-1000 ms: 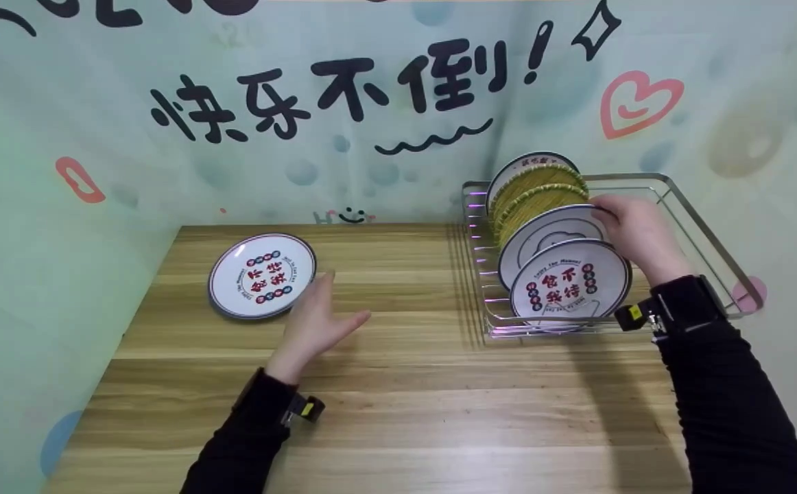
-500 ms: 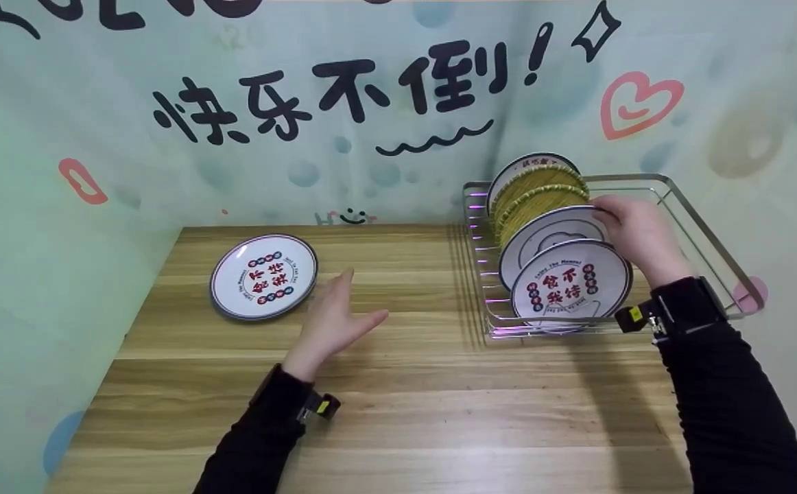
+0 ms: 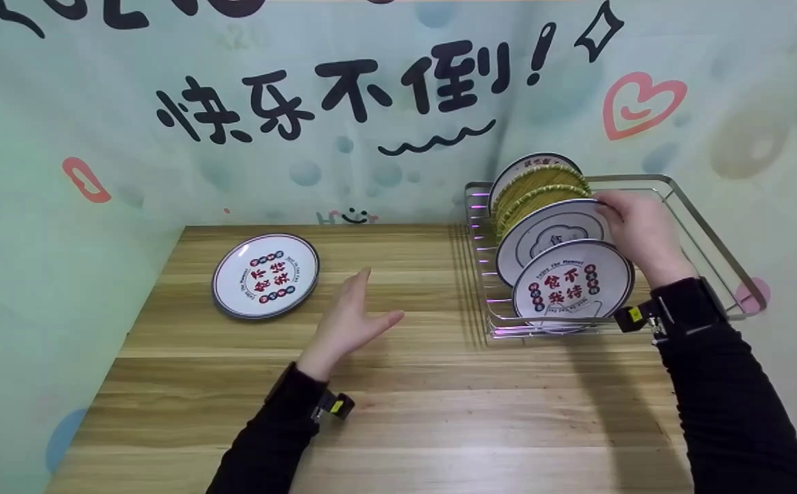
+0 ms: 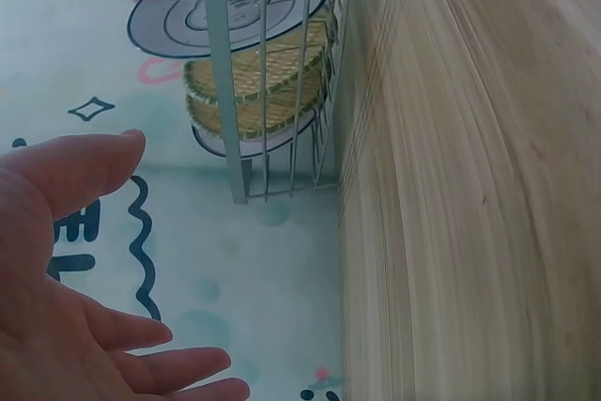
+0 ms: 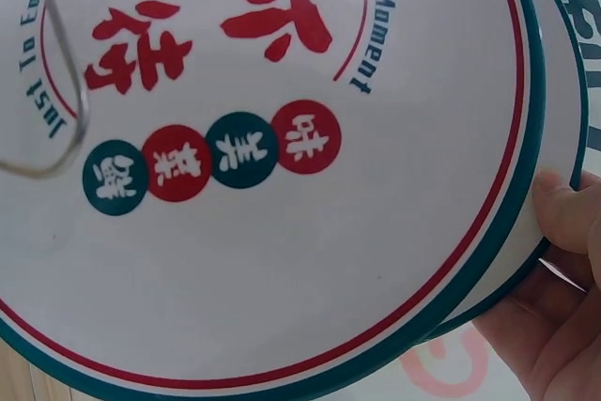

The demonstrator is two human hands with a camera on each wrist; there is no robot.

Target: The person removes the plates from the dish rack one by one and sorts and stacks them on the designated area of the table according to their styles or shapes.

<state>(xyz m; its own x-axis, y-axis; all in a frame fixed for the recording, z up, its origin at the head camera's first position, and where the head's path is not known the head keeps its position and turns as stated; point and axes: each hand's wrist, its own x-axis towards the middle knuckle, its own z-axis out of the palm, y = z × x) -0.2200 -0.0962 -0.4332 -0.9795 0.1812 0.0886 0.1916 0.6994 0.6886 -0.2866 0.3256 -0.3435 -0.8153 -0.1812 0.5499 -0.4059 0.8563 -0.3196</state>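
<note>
My right hand grips the top rim of a white plate with a dark line drawing, which stands second from the front in a wire dish rack. In front of it stands a white plate with red characters, filling the right wrist view; there the fingers curl behind the rear plate's rim. My left hand is open, palm turned toward the rack, above the wooden table. The left wrist view shows its palm facing the rack.
Two woven green-edged mats and another plate stand behind in the rack. A matching plate lies flat at the table's back left. A printed backdrop wall closes the back and left sides.
The left hand has drifted right toward the rack, staying open. The right hand has raised the second plate slightly, so more of its face shows above the front plate.
</note>
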